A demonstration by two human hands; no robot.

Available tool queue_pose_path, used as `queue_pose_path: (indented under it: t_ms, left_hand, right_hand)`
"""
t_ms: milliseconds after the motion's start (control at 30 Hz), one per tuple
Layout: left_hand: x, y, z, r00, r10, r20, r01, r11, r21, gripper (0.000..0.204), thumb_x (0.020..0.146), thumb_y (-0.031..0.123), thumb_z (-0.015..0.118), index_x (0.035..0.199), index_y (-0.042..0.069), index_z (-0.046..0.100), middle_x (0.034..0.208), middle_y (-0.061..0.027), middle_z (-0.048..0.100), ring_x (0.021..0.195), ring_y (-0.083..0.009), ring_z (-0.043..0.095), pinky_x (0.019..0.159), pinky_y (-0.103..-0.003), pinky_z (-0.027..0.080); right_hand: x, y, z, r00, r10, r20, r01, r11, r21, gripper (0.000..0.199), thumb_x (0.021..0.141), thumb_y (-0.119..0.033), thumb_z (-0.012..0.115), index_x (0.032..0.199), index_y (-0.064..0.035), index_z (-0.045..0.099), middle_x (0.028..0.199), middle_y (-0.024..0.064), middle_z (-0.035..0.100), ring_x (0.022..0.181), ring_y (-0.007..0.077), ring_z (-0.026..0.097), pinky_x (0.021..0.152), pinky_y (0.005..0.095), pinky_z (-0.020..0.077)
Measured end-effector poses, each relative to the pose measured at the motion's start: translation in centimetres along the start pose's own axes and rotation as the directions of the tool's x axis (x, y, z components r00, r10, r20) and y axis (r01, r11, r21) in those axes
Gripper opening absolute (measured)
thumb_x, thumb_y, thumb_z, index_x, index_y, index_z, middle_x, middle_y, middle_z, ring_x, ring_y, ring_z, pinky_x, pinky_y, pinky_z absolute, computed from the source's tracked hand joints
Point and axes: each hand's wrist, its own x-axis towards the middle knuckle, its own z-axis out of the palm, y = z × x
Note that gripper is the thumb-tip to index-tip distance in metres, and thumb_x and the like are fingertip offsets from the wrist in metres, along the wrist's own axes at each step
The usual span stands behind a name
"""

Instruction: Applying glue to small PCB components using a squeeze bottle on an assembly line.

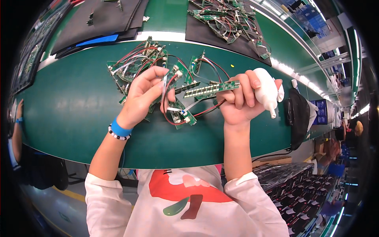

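Note:
Between the fingers of my left hand [139, 96] is a small green circuit board [173, 75], tilted up, with red and black wires running off it. My right hand [237, 100] pinches a long circuit board strip [207, 91] bearing rows of pale rectangular parts. The same hand also grips a white squeeze bottle [265, 89], its nozzle pointing down. Wires link the held boards to another board [184, 117] below, between my hands. Behind my left hand lies a tangled heap of wired circuit boards [128, 71], partly hidden by it.
The green table [71, 114] curves around me. At the far right, a large pile of wired boards [225, 19] lies on a black mat [197, 33]. Black sheets [102, 19] are stacked far left. A black bag [298, 118] is at the right edge; another person's arm [17, 130] shows far left.

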Motion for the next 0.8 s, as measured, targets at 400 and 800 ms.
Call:
queue_pose_path:
  t_ms: [400,800]
  left_hand:
    - [0.1,-0.9,-0.2,0.999,0.028,-0.045,-0.03,0.999,-0.045,0.023,0.085,0.013,0.04,0.105,0.001,0.04,0.092,-0.0121,0.056,0.085,-0.0166,0.055,0.069,-0.028,0.048]
    - [-0.6,0.1,0.4,0.991,0.112,-0.074,-0.111,0.993,0.027,0.022,0.086,0.013,0.038,0.106,0.004,0.038,0.092,-0.0148,0.056,0.075,-0.018,0.058,0.059,-0.026,0.048]
  right_hand:
    - [-0.3,1.4,0.6,0.998,0.056,-0.01,-0.056,0.996,-0.067,0.065,0.075,-0.063,0.032,0.076,0.0002,0.049,0.051,0.0016,0.036,0.038,0.0073,0.02,0.046,0.0235,0.0171]
    - [0.0,2.2,1.8,0.997,0.039,-0.073,-0.05,0.986,-0.162,0.068,0.07,-0.067,0.036,0.068,-0.0005,0.049,0.046,0.0027,0.038,0.033,0.0087,0.022,0.035,0.0231,0.0157]
